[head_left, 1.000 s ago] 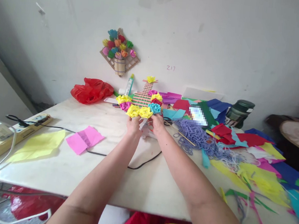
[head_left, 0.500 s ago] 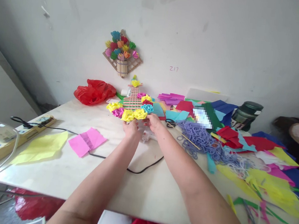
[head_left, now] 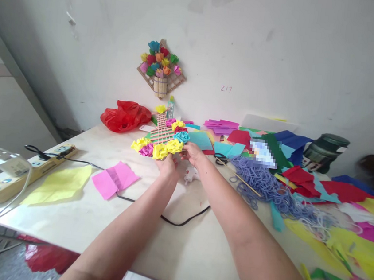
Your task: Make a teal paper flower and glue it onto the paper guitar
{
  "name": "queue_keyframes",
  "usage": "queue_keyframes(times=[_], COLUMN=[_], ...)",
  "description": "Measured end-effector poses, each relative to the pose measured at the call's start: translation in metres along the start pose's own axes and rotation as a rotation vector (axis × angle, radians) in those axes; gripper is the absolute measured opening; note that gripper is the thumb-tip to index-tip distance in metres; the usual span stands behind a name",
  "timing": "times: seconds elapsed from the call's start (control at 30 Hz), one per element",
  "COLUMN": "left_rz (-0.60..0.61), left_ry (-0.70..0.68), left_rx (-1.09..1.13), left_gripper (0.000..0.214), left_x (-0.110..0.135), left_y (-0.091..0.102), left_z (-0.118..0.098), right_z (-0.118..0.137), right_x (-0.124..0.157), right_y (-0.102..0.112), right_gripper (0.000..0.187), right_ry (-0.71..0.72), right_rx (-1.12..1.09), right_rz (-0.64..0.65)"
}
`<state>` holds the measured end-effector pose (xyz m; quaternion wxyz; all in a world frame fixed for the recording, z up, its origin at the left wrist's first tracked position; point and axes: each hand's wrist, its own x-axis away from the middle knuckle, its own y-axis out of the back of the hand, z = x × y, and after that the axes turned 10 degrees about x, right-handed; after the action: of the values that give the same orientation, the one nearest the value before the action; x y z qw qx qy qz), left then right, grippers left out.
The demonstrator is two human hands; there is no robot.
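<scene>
Both hands are at a guitar-shaped stick frame [head_left: 161, 134] edged with yellow, pink, red and blue paper flowers; it is toward the back edge of the worktop [head_left: 193, 252], left of the middle, with its narrow neck pointing to that edge. The left hand [head_left: 168, 166] has its grip grasping the frame's near rim, just under the yellow flowers. The right hand [head_left: 191, 154] has its fingers curled at the rim's right side, beside a yellow flower; I cannot tell whether its grip is clenched on the frame or merely touching. A small whitish object [head_left: 191, 175], partly hidden, is below the right hand. Toward the left edge are a power strip [head_left: 54, 158], a yellow sheet [head_left: 58, 184] and a pink sheet [head_left: 116, 180]. Purple yarn [head_left: 263, 179] is heaped toward the right edge, near black-handled scissors [head_left: 220, 158].
</scene>
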<state>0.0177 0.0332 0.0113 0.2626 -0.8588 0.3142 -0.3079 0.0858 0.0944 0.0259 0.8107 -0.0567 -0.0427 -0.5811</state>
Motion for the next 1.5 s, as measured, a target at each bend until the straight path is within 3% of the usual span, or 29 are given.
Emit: queue_keyframes(times=[0.1,0.2,0.33,0.5,0.63,0.8,0.83,0.9,0.97,1.1,1.33,1.43,1.5], left_rz=[-0.011,0.053,0.136,0.093,0.142,0.056,0.038,0.097,0.244,0.45,0.665,0.706,0.667], left_ry=[0.026,0.082,0.282,0.158,-0.055,-0.363,-0.366,-0.221,-0.014,0.204,0.347,0.272,0.205], left_rx=[-0.016,-0.019,-0.089,-0.227,-0.29,-0.267,-0.306,-0.397,-0.481,-0.494,-0.45,-0.399,-0.336], left_gripper=[0.027,0.015,0.003,0.011,0.013,0.008,0.007,0.007,0.006,0.007,0.029,0.027,0.022], left_x=[-0.002,0.005,0.029,0.04,0.009,-0.068,-0.083,-0.106,-0.119,-0.127,-0.127,-0.126,-0.125], left_y=[0.001,0.005,0.016,0.028,0.02,0.015,0.017,0.023,0.029,0.037,0.055,0.059,0.058], left_z=[-0.002,-0.005,-0.009,-0.023,-0.056,-0.101,-0.107,-0.113,-0.116,-0.123,-0.131,-0.126,-0.122], right_z=[0.001,0.003,0.006,0.011,0.014,0.02,0.022,0.024,0.024,0.024,0.034,0.04,0.041], right_x=[-0.006,-0.011,-0.013,-0.016,-0.02,-0.02,-0.02,-0.021,-0.022,-0.024,-0.019,-0.015,-0.012], right_y=[-0.002,0.001,0.014,0.03,0.036,0.046,0.049,0.054,0.058,0.064,0.065,0.067,0.072], right_gripper=[0.017,0.014,0.016,0.015,0.013,0.014,0.014,0.014,0.015,0.019,0.021,0.015,0.017], right_ry=[-0.016,-0.015,-0.008,0.03,0.04,0.092,0.102,0.121,0.132,0.128,0.044,0.077,0.093], right_rx=[0.028,0.056,0.072,0.062,0.067,0.079,0.087,0.106,0.124,0.143,0.144,0.133,0.149], right_rz=[0.008,0.003,0.014,0.041,0.062,0.131,0.147,0.163,0.174,0.214,0.225,0.23,0.201])
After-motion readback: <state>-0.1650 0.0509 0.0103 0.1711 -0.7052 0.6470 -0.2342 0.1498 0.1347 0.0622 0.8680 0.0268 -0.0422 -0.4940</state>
